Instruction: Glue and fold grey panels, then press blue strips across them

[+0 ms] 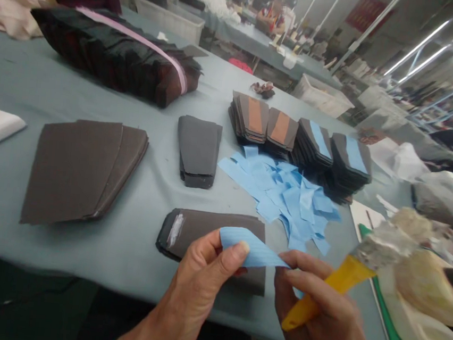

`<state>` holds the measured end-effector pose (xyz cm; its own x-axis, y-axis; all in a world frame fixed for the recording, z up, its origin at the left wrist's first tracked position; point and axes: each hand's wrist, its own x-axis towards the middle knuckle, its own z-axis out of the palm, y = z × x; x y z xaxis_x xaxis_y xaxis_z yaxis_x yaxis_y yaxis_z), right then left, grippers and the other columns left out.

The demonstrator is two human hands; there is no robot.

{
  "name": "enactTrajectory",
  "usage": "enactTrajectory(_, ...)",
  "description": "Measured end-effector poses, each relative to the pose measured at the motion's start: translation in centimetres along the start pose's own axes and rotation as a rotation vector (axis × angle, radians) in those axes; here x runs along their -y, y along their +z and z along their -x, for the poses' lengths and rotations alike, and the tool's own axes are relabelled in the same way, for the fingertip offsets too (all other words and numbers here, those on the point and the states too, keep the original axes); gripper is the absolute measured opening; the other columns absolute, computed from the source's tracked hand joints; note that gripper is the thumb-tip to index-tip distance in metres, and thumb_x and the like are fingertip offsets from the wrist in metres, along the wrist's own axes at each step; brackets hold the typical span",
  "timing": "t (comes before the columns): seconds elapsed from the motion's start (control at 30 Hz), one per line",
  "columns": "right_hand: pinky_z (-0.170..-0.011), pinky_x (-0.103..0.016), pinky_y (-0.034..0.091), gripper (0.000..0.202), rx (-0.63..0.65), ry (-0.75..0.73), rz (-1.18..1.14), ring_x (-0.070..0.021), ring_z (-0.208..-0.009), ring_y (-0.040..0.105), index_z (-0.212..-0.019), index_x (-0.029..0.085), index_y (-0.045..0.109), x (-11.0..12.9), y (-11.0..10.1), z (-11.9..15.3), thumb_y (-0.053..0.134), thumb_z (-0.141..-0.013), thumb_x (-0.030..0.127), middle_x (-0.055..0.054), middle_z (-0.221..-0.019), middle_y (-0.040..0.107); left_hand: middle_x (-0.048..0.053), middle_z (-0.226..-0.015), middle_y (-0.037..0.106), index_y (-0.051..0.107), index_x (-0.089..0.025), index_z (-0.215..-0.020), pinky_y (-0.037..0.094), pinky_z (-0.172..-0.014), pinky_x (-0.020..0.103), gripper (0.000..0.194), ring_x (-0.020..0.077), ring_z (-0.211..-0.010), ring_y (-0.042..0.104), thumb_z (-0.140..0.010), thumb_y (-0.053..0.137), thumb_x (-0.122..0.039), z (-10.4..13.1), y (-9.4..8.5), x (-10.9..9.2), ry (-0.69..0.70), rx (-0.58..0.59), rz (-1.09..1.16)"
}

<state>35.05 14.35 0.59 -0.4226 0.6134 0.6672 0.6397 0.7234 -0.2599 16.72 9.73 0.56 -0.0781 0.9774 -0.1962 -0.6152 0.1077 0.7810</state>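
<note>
A light blue fabric strip (260, 254) stretches between my two hands. My left hand (203, 285) pinches its left end under the thumb. With its fingertips, my right hand (317, 312) grips the strip's right corner, and it also holds a brush with a yellow handle (346, 275) and whitish, smeared bristles pointing up to the right. Below and behind the strip lies a stack of dark brown fabric panels (213, 223), partly hidden by my hands. Near that stack's left end shows a whitish smear (176, 230). Beyond my hands spreads a loose pile of blue strips (284, 191).
Dark stacks with blue strips (356, 153) and stacks with orange-brown strips (255, 116) stand behind the pile. Left are a dark grey stack (199, 148), a large brown stack (74, 168) and a tied dark bundle (117, 52). A green-edged board (386, 319) lies right. Someone sits far back.
</note>
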Motion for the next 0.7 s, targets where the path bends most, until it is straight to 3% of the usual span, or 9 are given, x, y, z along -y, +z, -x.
enactTrajectory(0.07,-0.076,-0.033,0.063,0.019,0.014,-0.072,0.027,-0.0219,-0.091,0.081,-0.106,0.030,0.061,-0.6,-0.4,1.2,0.068,-0.098,0.015,-0.003,-0.104,0.079,-0.001,-0.077,0.062,0.067,-0.018,-0.085,0.049,-0.072,0.025,0.036,0.0133,-0.073,0.054,-0.091,0.074,-0.053,-0.1,-0.4,-0.1,0.011,0.001,-0.090)
enactTrajectory(0.17,-0.074,-0.029,0.064,0.023,0.023,-0.175,-0.068,-0.0203,-0.086,0.081,-0.106,0.026,0.058,-0.7,-0.7,1.9,0.076,-0.095,0.018,-0.005,-0.100,0.080,-0.002,-0.075,0.061,0.062,-0.020,-0.083,0.047,-0.068,0.025,0.026,0.0136,-0.070,0.054,-0.090,0.069,-0.044,0.1,-1.6,-0.9,0.073,-0.023,-0.428)
enactTrajectory(0.3,-0.085,-0.033,0.066,0.025,0.103,-0.006,-0.261,-0.0234,-0.106,0.080,-0.110,0.025,0.053,0.5,-0.1,0.9,0.072,-0.100,0.037,-0.012,-0.117,0.079,-0.003,-0.071,0.059,0.057,-0.022,-0.077,0.046,-0.064,0.025,0.015,0.0137,-0.067,0.056,-0.088,0.061,-0.031,0.7,-2.9,-1.9,0.139,-0.044,-0.782)
enactTrajectory(0.4,-0.095,-0.036,0.064,0.026,0.163,0.111,-0.375,-0.0233,-0.122,0.074,-0.114,0.027,0.050,1.7,1.4,-0.9,0.067,-0.102,0.043,-0.011,-0.133,0.075,-0.004,-0.071,0.060,0.055,-0.023,-0.077,0.048,-0.065,0.024,0.013,0.0133,-0.067,0.058,-0.089,0.056,-0.029,1.3,-3.0,-1.9,0.152,-0.014,-0.787)
enactTrajectory(0.47,-0.095,-0.034,0.063,0.025,0.245,0.145,-0.465,-0.0217,-0.123,0.073,-0.112,0.029,0.050,2.2,2.5,-2.2,0.068,-0.102,0.044,-0.007,-0.134,0.074,-0.005,-0.071,0.058,0.055,-0.023,-0.077,0.047,-0.063,0.024,0.013,0.0129,-0.066,0.057,-0.088,0.056,-0.029,1.6,-2.8,-1.8,0.169,-0.053,-0.799)
enactTrajectory(0.57,-0.086,-0.028,0.063,0.023,0.394,0.233,-0.611,-0.0174,-0.108,0.077,-0.109,0.030,0.050,2.4,3.8,-3.3,0.069,-0.101,0.041,-0.001,-0.120,0.077,-0.004,-0.072,0.058,0.055,-0.023,-0.078,0.048,-0.061,0.023,0.014,0.0130,-0.067,0.056,-0.088,0.058,-0.032,1.9,-2.8,-1.7,0.172,-0.125,-0.770)
enactTrajectory(0.7,-0.070,-0.024,0.059,0.019,0.465,0.343,-0.655,-0.0145,-0.080,0.072,-0.103,0.028,0.050,2.3,4.5,-3.5,0.067,-0.102,0.038,0.004,-0.092,0.072,-0.004,-0.069,0.057,0.054,-0.022,-0.075,0.048,-0.059,0.022,0.017,0.0115,-0.063,0.054,-0.087,0.058,-0.033,2.0,-3.2,-1.7,0.181,-0.211,-0.737)
